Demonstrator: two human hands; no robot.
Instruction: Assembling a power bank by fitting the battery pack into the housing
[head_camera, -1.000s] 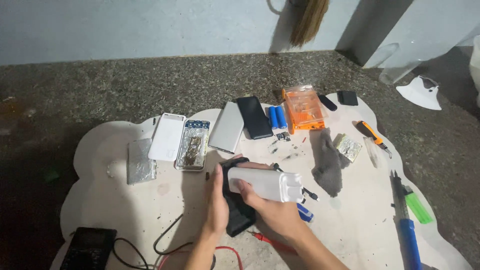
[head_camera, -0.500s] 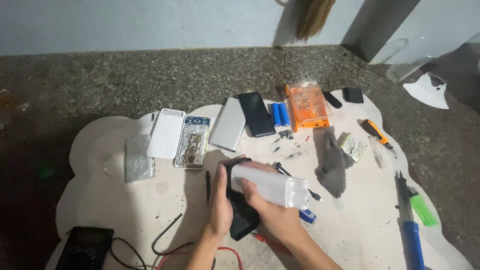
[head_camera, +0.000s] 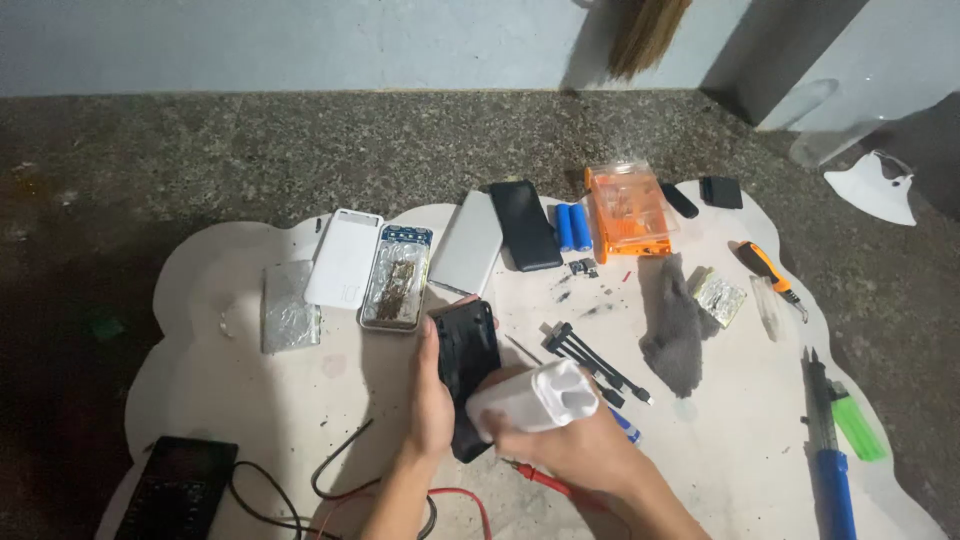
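Right hand (head_camera: 575, 445): I see its fingers wrapped around a white case (head_camera: 533, 397), held tilted above the mat's near middle.
Left hand (head_camera: 432, 400): it grasps a black case (head_camera: 468, 370) just beside the white one, touching it.
Surface: a pale scalloped mat (head_camera: 250, 400) on a speckled stone floor (head_camera: 250, 160).
Room: a grey wall (head_camera: 300, 45) behind.
Around: 2 blue cells (head_camera: 572, 226), an orange box (head_camera: 627, 210), a grey rag (head_camera: 675, 330).
Near edge: black meter (head_camera: 180, 487), red lead (head_camera: 470, 500).

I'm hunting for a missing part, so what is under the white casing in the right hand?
Beneath the white casing lies the lower part of the black device held by the left hand. The right hand and casing cover that end, so anything there is hidden.
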